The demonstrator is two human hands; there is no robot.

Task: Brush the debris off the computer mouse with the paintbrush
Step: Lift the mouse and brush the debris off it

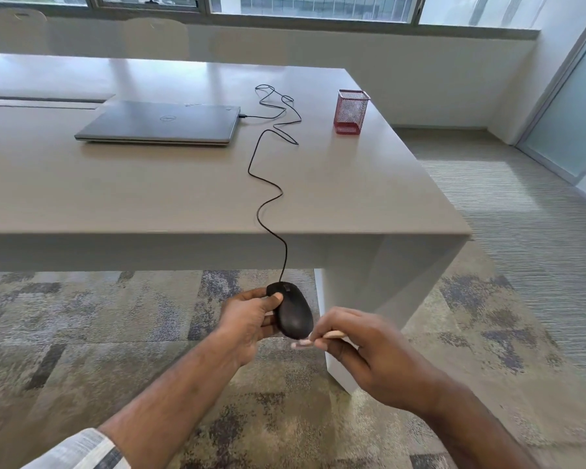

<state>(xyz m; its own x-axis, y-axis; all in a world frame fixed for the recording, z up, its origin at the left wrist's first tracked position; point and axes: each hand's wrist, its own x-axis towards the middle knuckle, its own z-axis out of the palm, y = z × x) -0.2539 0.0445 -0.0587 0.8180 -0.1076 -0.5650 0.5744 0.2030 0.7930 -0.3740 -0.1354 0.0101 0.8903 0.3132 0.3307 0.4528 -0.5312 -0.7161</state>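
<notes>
My left hand [249, 318] grips a black wired computer mouse [295, 313] in the air, in front of the table edge and above the carpet. Its thumb lies on the mouse's front end. My right hand [362, 346] is closed on a light wooden paintbrush [332, 335], whose blurred pale tip sits just below the mouse's near end. Most of the brush handle is hidden inside the hand. The mouse's black cable [268, 184] runs up over the table edge and across the tabletop.
A grey table [149, 191] stands ahead, with a closed grey laptop [159, 121] into which the cable plugs. A red mesh pen holder [351, 111] stands near the table's right edge. Patterned carpet lies below my hands. Chairs stand behind the table under the windows.
</notes>
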